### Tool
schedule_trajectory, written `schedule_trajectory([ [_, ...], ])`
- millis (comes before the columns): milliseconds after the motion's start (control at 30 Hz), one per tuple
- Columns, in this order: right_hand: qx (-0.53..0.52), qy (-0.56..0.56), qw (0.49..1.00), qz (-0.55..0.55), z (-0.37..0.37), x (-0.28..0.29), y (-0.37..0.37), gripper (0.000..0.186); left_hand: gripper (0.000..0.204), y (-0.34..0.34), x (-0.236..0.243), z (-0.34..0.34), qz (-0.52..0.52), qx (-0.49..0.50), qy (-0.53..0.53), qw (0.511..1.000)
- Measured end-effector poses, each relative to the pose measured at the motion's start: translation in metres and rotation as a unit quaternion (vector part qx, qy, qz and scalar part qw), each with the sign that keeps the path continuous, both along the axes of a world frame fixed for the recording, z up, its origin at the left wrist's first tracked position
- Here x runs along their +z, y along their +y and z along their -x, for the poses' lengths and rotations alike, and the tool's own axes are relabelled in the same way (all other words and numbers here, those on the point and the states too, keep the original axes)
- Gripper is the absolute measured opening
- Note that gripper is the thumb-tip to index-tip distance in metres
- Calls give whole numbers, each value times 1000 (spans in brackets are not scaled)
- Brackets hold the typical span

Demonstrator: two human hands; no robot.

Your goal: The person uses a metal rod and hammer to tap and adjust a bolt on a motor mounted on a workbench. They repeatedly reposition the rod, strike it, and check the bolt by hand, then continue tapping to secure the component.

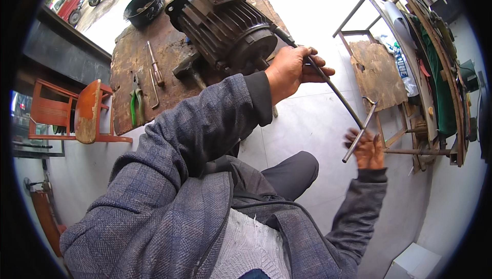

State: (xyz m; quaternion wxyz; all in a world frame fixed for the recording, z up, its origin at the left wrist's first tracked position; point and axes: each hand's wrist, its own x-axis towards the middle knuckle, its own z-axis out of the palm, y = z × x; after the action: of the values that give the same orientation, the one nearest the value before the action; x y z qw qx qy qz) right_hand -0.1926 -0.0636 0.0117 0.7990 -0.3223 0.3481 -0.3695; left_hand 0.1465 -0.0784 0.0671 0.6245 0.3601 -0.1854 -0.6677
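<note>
A dark electric motor (225,25) with ribbed housing lies on the worn wooden bench. The long shaft of a T-handle wrench (335,93) runs from the motor's right end down toward the lower right. My left hand (293,71) is loosely closed around this shaft, close to the motor. Beside the wrench's crossbar is my right hand (366,151), its fingers blurred but apart and seemingly not wrapped around the bar. Whether they touch the bar is unclear. The wrench's far end meets the motor near its edge; the exact seat there is too small to make out.
On the bench (125,68) lie green-handled pliers (136,102), a screwdriver (156,68), a thin bent rod (153,89) and a hammer-like tool (189,68). A round black pan (144,7) stands behind. At left is a wooden chair (89,110); a cluttered rack (435,74) stands right.
</note>
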Motion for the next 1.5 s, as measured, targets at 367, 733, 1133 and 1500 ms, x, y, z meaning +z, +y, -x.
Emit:
schedule_trajectory([
  [367, 66, 200, 940, 267, -60, 29, 1, 58, 26, -3, -7, 0, 33, -7, 33, 999],
  [733, 43, 459, 429, 776, -47, 40, -31, 28, 26, -4, -16, -2, 39, -35, 59, 997],
  [1133, 82, 218, 937, 259, -21, -19, 48, 29, 32, 44, -37, 19, -54, -100, 1, 993],
  [1500, 67, 218, 965, 128, -89, -64, 127, 35, 36, 104, -77, 3, -174, -87, -112, 975],
])
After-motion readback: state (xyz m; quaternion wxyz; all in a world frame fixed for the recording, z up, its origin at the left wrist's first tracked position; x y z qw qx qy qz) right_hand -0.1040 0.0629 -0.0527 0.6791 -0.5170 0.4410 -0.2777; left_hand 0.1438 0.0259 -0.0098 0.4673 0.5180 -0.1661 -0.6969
